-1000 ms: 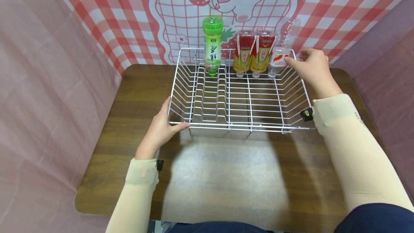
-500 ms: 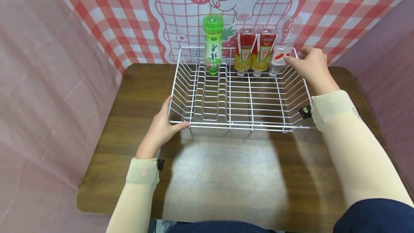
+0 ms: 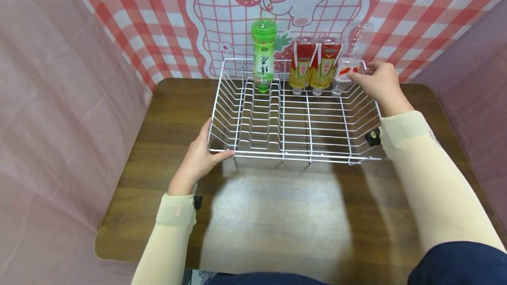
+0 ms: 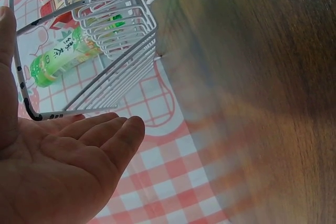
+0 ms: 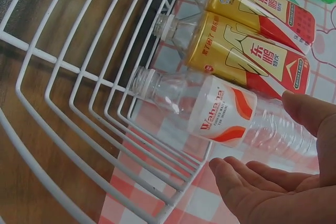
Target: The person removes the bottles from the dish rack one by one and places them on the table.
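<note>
Expect a light, stiff wire rack [image 3: 310, 135], best taken by its rim [image 3: 261, 153], with left hand [image 3: 198, 155] unclenched at one corner, right hand [image 3: 382, 82] unclenched beside a clear bottle [image 5: 223, 109].

Left hand [image 3: 194, 156], thumb [image 3: 222, 156] apart from straight fingers [image 4: 126, 137]; right hand [image 3: 381, 83] farther forward.

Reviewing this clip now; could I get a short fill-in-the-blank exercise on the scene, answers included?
1. The wire rack is ____ in colour.
2. Between the green bottle and the clear bottle are ____ red-and-gold bottles.
3. Every bottle's neck points ____.
4. Of the green and clear bottles, the right hand is nearer the ____ one.

Missing words: white; two; down; clear.
</note>
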Demonstrator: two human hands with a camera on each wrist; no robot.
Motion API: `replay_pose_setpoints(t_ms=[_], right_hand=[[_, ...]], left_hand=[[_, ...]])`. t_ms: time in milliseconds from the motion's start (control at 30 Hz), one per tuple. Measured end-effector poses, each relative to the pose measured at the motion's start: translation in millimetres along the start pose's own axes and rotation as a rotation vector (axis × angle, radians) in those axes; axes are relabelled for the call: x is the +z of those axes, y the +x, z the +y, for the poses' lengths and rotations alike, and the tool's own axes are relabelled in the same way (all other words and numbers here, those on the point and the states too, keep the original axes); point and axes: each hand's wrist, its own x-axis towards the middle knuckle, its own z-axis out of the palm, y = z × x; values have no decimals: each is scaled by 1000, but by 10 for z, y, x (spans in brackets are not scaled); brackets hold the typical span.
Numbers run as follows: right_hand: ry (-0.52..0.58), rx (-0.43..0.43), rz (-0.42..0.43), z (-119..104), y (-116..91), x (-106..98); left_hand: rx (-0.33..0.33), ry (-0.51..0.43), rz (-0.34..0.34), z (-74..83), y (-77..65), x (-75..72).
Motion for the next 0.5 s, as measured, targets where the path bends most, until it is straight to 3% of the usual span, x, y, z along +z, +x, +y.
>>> replay_pose_setpoints(t_ms=[500], right_hand=[[2,1,-9,19,58,33]], left_hand=[[2,-13,-3,-28,4,8]])
